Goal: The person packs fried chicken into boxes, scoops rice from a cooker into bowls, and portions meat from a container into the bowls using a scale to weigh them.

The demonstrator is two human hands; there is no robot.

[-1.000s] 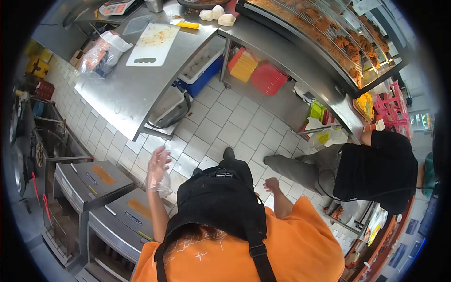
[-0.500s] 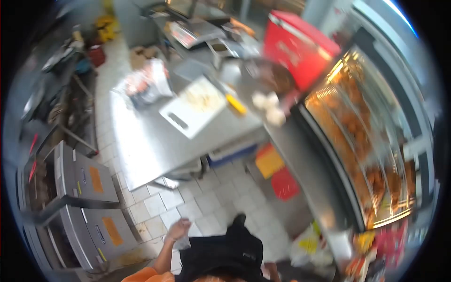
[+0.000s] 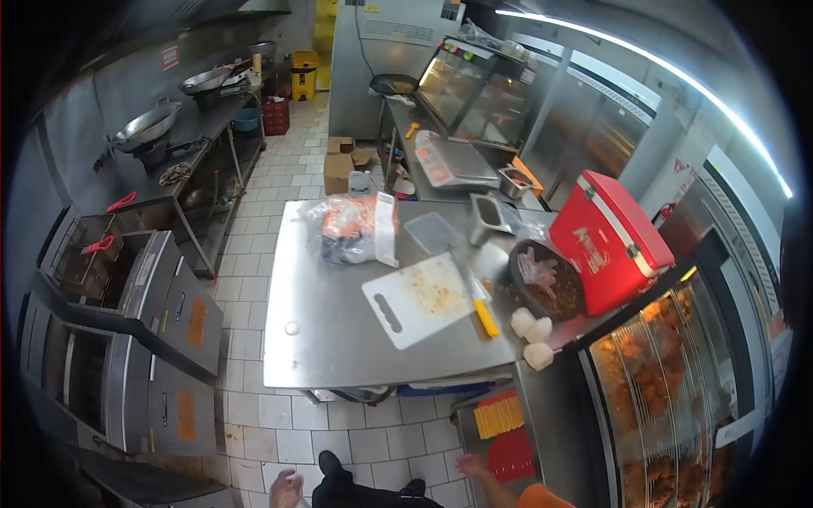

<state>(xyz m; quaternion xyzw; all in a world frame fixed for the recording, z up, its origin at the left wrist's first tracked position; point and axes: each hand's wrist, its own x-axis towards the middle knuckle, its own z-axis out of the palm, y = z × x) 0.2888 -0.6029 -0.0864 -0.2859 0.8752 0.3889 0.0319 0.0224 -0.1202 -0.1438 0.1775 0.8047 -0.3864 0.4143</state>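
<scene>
Head view: my left hand [image 3: 286, 488] and right hand [image 3: 474, 466] are positioned low and apart, fingers released and loosely bent. Nearest ahead is the smooth steel table [image 3: 326, 339]; its near edge separates both hands from the cutting board [image 3: 415, 296], a white rectangular plate with slotted grip and brown crumbs. Beside its right edge lies the knife [image 3: 485, 317], yellow handle toward me. A crinkled, clear plastic bag [image 3: 356, 233] rests beyond the board, left. At far right, a round dark pan [image 3: 519, 286] abuts a hard-walled red cooler [image 3: 605, 241]; rounded white pieces [image 3: 538, 356] sit nearer. Boxy steel fryers [image 3: 190, 317] stand left, a glazed display case [image 3: 656, 389] right.
</scene>
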